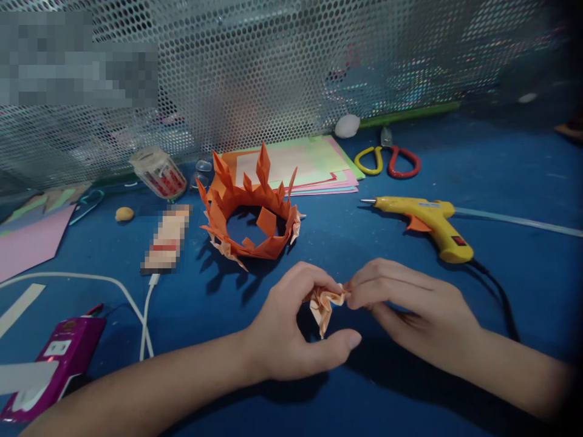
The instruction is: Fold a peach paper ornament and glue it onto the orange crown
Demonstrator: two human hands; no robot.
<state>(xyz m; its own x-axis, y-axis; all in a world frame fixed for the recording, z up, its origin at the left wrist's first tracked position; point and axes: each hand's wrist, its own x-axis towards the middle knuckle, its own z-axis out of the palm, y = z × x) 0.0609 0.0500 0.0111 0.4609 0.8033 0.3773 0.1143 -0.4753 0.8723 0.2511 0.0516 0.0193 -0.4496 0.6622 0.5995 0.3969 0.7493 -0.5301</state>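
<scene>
A small peach-coloured folded paper piece (322, 306), creased and pointed at its lower end, is between my two hands, just above the blue table. My left hand (291, 328) curls around it from the left; the fingers hold its upper edge and the thumb stands away from it below. With bent fingers pressed together, my right hand (414, 306) pinches the paper's right tip. Beyond them sits an orange folded-paper crown (268, 247) with upright points and a few peach pieces on its outer side. The fingertips behind the paper are hidden.
A yellow glue gun (416, 208) lies at right, its black cord running behind my right hand. Farther back are scissors or pliers with yellow and red handles (403, 173), coloured paper sheets (310, 155) and a tipped jar (159, 173). A purple power strip (75, 340) lies at left.
</scene>
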